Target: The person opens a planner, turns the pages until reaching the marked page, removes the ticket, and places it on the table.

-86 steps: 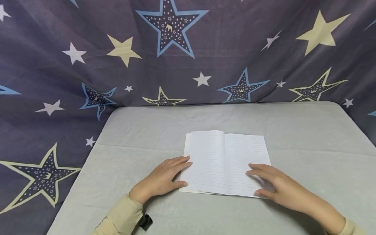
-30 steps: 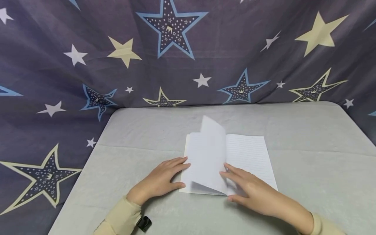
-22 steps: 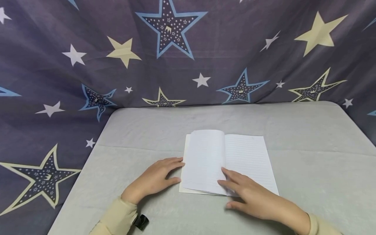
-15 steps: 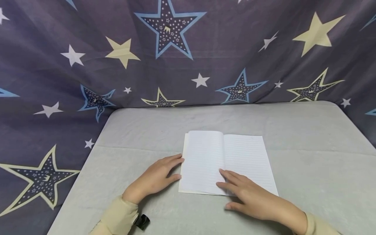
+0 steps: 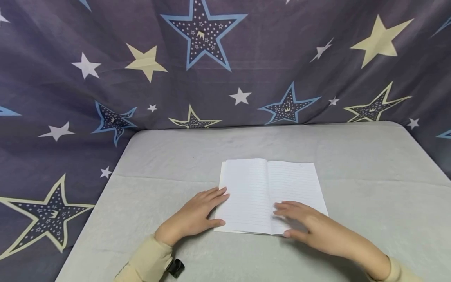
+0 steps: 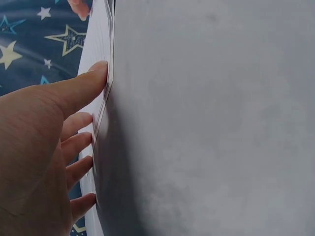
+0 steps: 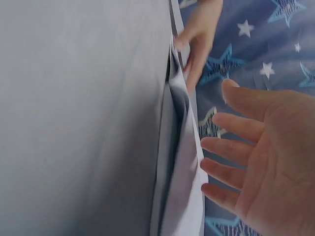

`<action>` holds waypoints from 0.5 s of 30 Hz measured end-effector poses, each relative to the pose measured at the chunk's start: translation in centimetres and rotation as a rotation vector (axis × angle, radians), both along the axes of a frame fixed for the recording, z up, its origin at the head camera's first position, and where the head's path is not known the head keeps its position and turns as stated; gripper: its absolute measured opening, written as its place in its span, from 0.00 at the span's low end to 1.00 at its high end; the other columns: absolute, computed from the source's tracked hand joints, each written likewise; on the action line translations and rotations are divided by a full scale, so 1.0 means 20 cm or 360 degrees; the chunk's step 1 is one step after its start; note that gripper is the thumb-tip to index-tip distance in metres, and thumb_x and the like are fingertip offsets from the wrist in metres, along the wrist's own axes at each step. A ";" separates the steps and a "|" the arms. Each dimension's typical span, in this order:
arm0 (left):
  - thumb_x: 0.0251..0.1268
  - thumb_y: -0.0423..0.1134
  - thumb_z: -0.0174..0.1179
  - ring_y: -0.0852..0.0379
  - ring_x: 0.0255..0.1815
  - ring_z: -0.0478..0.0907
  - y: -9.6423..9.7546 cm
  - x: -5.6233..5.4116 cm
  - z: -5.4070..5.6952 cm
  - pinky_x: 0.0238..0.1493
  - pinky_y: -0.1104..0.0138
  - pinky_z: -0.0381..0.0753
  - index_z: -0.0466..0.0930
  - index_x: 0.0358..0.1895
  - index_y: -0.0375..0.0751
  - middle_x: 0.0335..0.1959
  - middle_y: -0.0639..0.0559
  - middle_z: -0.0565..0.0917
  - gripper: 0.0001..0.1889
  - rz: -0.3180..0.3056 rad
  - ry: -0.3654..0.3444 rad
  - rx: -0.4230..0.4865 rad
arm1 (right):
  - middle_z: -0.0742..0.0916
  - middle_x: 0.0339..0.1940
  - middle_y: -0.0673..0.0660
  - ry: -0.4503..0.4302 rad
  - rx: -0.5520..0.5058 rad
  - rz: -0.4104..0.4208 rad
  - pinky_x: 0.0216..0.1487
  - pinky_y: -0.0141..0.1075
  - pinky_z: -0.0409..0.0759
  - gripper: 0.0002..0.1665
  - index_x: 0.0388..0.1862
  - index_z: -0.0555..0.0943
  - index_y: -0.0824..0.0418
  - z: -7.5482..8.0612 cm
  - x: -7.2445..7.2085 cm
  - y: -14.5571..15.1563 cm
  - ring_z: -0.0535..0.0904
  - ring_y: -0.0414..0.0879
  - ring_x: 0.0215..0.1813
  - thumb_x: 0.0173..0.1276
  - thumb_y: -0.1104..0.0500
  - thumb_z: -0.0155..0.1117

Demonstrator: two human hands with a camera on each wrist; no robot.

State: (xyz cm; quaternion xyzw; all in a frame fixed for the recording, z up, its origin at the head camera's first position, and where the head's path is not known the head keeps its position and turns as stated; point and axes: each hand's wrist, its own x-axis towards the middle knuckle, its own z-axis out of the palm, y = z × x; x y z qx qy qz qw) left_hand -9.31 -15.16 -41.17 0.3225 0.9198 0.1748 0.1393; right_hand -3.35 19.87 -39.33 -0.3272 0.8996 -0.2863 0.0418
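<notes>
An open notebook (image 5: 244,192) with white lined pages lies flat on the grey-covered table. My left hand (image 5: 193,213) rests on the outer edge of the left page, fingers spread and fairly straight. In the left wrist view, the thumb and fingertips of the left hand (image 6: 49,142) touch the notebook's edge (image 6: 101,105). Over the lower part of the right page is my right hand (image 5: 313,225), its fingers loosely extended and pinching nothing. The right wrist view shows the right hand (image 7: 261,147) with fingers apart beside the pages (image 7: 189,182); whether the fingertips touch paper I cannot tell.
The table (image 5: 169,152) has a pale grey cloth cover. Behind and to the left hangs a dark curtain (image 5: 225,98) printed with stars. A small black object (image 5: 175,268) sits by the left sleeve cuff.
A page that stood raised has come down onto the left side. My left hand drew back to the notebook's edge, then returned onto the page. My right hand has moved right from the middle fold.
</notes>
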 end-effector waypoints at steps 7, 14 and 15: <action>0.66 0.54 0.64 0.46 0.79 0.51 -0.01 0.01 0.00 0.75 0.47 0.51 0.62 0.76 0.45 0.79 0.51 0.57 0.39 -0.0006 -0.0020 0.0014 | 0.82 0.62 0.46 0.0036 -0.0050 -0.0183 0.64 0.27 0.70 0.28 0.64 0.79 0.50 -0.02 -0.02 0.19 0.76 0.47 0.64 0.66 0.48 0.70; 0.66 0.54 0.64 0.46 0.79 0.51 -0.02 0.01 0.00 0.75 0.47 0.51 0.63 0.76 0.45 0.78 0.50 0.57 0.39 -0.0011 -0.0020 0.0016 | 0.80 0.66 0.57 0.0202 -0.0088 -0.0075 0.66 0.14 0.50 0.37 0.61 0.81 0.52 -0.12 -0.05 0.37 0.68 0.41 0.71 0.49 0.56 0.81; 0.66 0.54 0.64 0.45 0.79 0.50 -0.02 0.01 0.00 0.75 0.47 0.51 0.63 0.76 0.45 0.78 0.50 0.57 0.39 -0.0010 -0.0022 0.0017 | 0.78 0.67 0.58 0.0222 -0.0079 -0.0052 0.66 0.14 0.49 0.39 0.62 0.80 0.53 -0.13 -0.05 0.39 0.64 0.38 0.72 0.47 0.56 0.82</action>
